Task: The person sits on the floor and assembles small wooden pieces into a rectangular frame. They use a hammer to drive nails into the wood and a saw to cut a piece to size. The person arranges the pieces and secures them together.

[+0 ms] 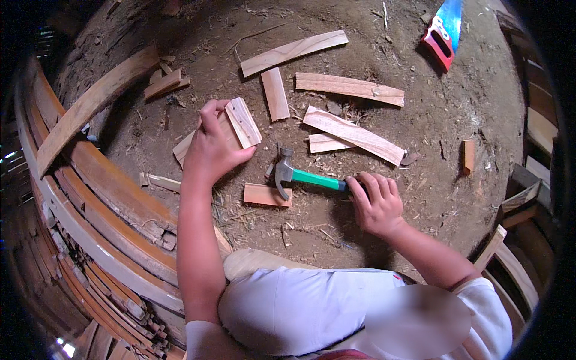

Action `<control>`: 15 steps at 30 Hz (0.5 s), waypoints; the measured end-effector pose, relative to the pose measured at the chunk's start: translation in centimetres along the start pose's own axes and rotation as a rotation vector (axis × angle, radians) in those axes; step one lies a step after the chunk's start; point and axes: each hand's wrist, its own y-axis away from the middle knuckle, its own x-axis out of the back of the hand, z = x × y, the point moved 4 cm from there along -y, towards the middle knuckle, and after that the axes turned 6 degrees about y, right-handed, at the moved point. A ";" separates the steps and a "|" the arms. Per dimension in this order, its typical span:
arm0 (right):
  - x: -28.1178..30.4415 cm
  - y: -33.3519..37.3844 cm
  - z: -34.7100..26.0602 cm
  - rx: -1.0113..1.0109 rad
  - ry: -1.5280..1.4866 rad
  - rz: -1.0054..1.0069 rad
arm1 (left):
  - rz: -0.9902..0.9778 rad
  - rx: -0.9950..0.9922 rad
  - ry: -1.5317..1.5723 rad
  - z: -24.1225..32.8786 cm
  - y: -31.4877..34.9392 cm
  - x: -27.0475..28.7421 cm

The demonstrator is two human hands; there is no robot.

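My left hand (pixel 210 147) is closed around a wooden piece (pixel 243 123) whose upper board has dark nail-like spots. A longer board (pixel 185 147) shows behind the wrist, in line with that piece; whether they are joined I cannot tell. My right hand (pixel 377 203) has its fingers at the dark end of a claw hammer (pixel 315 179) with a green handle. The hammer's metal head lies to the left, its claw over a short reddish wood block (pixel 267 195). The palm side of the right hand is hidden.
Several loose boards (pixel 351 89) lie on the dirt floor (pixel 420 198) beyond my hands. A handsaw (pixel 443 36) with a red handle is at the far right. Long planks (pixel 108 186) are stacked along the left, and more timber (pixel 519 270) stands at the right. A small block (pixel 467 157) is nearby.
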 end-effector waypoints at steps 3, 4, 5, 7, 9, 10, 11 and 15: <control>0.0 0.2 0.0 -0.022 0.029 -0.012 | -0.008 -0.033 0.014 -0.1 -0.3 0.1; -0.2 0.3 0.0 -0.033 0.039 -0.024 | -0.009 -0.051 0.021 -0.1 -0.5 0.2; -0.1 0.3 0.0 -0.030 0.038 -0.023 | -0.008 -0.067 0.028 0.1 -0.5 0.4; -0.1 0.4 0.1 -0.025 0.033 -0.020 | -0.015 -0.044 0.029 0.2 -0.7 0.6; -0.1 0.3 0.1 -0.027 0.026 -0.026 | -0.001 -0.050 0.037 0.1 -0.6 0.6; -0.1 0.4 0.0 -0.028 0.021 -0.028 | 0.016 -0.067 0.047 -0.2 -0.3 0.1; -0.1 0.3 0.1 -0.023 0.029 -0.021 | 0.034 -0.092 0.054 -0.1 -0.5 0.0; -0.4 0.5 0.1 -0.012 0.045 -0.031 | 0.013 -0.080 -0.060 0.3 -0.4 0.3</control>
